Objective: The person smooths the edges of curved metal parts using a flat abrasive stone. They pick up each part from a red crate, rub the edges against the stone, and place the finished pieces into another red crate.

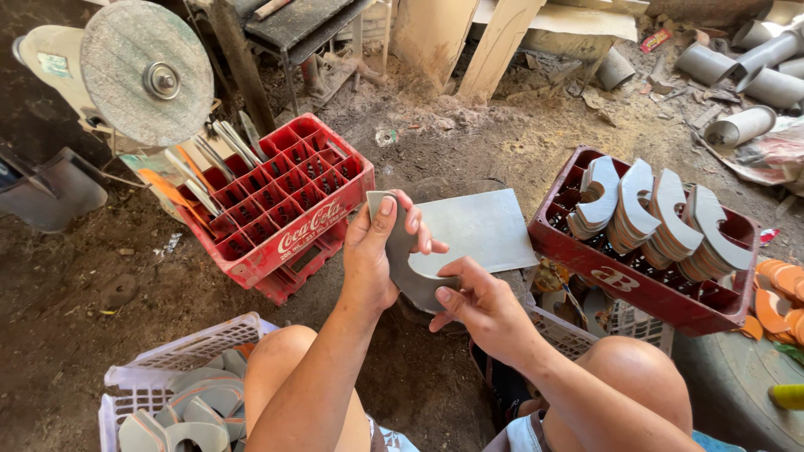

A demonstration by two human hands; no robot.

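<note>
One head-worn camera looks steeply down and forward from close above the seated person's knees, taking in the dirt floor [469, 142] and crates out to the far clutter.

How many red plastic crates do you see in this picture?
2. One red crate stands left of the hands, holding flat strips; the other red crate stands right, holding curved grey pieces. More may be hidden.

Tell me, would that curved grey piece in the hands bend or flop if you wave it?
Probably not: the curved grey piece keeps its shape though the left hand and right hand grip only its ends. It looks thin, so likely light. Flat sides mean it shouldn't roll.
</note>
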